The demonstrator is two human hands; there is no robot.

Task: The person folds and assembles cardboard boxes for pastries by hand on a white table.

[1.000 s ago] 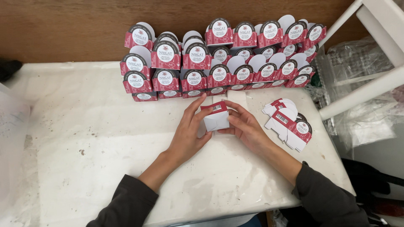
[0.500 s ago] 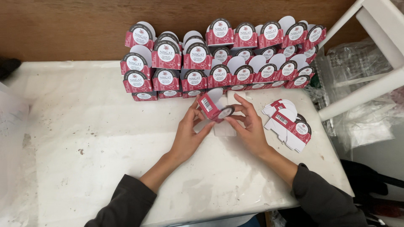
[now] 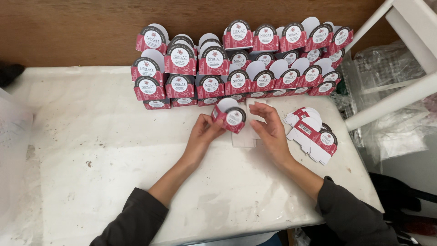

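My left hand [image 3: 203, 135] grips a small folded red-and-white carton [image 3: 229, 115] with a round label, held just above the white table [image 3: 114, 150]. My right hand [image 3: 269, 127] hovers beside the carton with its fingers spread, touching nothing that I can see. A flat white card piece [image 3: 243, 138] lies on the table under and between my hands. Both dark sleeves show at the bottom edge.
Several folded red cartons [image 3: 236, 59] stand stacked in rows against the wooden wall [image 3: 82, 32] at the back. A pile of flat unfolded cartons [image 3: 313, 134] lies to the right. White chair legs [image 3: 391, 98] and clear plastic wrap [image 3: 387, 73] sit beyond the table's right edge.
The carton went from a flat white-backed piece held by both hands to a folded box. My right hand let go of it and my left hand turned its label upward.
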